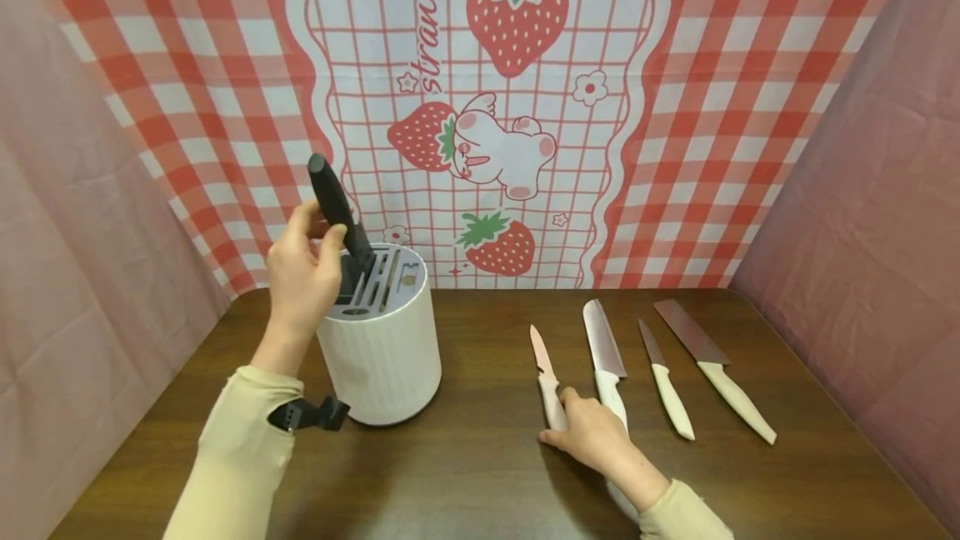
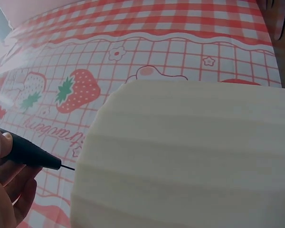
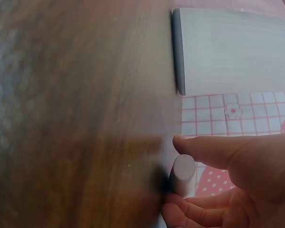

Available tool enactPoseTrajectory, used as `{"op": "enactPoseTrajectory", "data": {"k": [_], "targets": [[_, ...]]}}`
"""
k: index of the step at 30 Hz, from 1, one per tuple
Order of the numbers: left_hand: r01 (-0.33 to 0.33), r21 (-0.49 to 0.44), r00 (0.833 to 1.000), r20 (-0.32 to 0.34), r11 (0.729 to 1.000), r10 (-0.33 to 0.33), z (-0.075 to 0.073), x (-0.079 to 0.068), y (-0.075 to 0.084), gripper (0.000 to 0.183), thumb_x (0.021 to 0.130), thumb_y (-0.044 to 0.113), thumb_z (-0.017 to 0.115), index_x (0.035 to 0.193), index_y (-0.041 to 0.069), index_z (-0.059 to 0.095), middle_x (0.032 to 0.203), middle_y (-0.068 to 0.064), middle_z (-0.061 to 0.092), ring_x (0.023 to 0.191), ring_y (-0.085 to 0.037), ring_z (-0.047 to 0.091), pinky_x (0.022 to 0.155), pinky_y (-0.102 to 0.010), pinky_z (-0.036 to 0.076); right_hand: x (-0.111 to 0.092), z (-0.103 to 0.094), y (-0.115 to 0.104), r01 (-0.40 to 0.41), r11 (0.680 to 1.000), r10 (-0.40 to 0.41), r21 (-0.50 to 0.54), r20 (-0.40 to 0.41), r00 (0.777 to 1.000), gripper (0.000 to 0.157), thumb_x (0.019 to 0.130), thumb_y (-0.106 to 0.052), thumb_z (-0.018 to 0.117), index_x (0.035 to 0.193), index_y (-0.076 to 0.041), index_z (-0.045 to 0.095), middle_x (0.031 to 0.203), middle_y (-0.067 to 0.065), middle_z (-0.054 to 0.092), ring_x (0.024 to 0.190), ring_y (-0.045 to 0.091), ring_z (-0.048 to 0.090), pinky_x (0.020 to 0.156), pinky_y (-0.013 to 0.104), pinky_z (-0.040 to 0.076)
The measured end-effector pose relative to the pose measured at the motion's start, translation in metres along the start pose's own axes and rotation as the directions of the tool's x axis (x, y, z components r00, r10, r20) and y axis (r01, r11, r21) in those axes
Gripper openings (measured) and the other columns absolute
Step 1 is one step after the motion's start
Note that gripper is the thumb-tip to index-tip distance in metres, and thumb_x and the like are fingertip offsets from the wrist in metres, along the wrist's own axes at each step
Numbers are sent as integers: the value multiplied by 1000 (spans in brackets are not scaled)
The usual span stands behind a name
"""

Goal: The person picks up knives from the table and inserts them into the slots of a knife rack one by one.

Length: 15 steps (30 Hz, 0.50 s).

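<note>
Upper fingers and thumb of my left hand (image 1: pixel 303 273) pinch the black handle of a knife (image 1: pixel 330 194) that stands tilted over the white ribbed knife block (image 1: pixel 382 365). A thin strip of its blade shows between handle and block in the left wrist view; the rest is hidden. My right hand (image 1: pixel 600 436) is low over the table at a small knife (image 1: pixel 551 402) with a pale handle and a notched blade. Its thumb and fingers lie on either side of the handle's end (image 3: pixel 184 170), with a narrow gap at the thumb.
Right of the small knife lie a broad-bladed knife (image 1: pixel 603 340), partly behind my right hand, a slim knife (image 1: pixel 671 398) and a cleaver (image 1: pixel 723 382). All lie on the brown wooden table (image 1: pixel 480 473). A strawberry-print cloth (image 1: pixel 517 190) hangs behind.
</note>
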State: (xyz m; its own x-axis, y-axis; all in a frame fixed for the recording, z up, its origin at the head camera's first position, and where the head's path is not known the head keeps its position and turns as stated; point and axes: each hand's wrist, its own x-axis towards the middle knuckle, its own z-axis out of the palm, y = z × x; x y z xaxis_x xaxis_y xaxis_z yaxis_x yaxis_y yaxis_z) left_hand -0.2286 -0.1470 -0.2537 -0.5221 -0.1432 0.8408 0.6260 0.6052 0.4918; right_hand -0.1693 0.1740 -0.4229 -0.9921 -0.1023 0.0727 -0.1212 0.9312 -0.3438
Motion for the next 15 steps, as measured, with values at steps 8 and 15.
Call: {"op": "enactPoseTrajectory", "data": {"k": [8, 15], "targets": [[52, -6, 998, 37, 999, -52, 4, 2, -7, 24, 87, 8, 57, 110, 1, 57, 92, -16, 66, 75, -20, 58, 53, -13, 36, 0, 0, 0, -4, 1000, 4, -8, 4, 1000, 51, 65, -36, 78, 96, -2, 55, 72, 12, 62, 62, 24, 60, 51, 39, 44], [142, 6, 985, 96, 990, -142, 7, 2, -14, 26, 88, 8, 56, 113, -1, 56, 97, -17, 65, 80, -25, 60, 61, -14, 38, 0, -1, -1, -5, 1000, 5, -18, 2, 1000, 51, 65, -35, 78, 96, -2, 55, 72, 12, 62, 61, 24, 59, 50, 39, 44]]}}
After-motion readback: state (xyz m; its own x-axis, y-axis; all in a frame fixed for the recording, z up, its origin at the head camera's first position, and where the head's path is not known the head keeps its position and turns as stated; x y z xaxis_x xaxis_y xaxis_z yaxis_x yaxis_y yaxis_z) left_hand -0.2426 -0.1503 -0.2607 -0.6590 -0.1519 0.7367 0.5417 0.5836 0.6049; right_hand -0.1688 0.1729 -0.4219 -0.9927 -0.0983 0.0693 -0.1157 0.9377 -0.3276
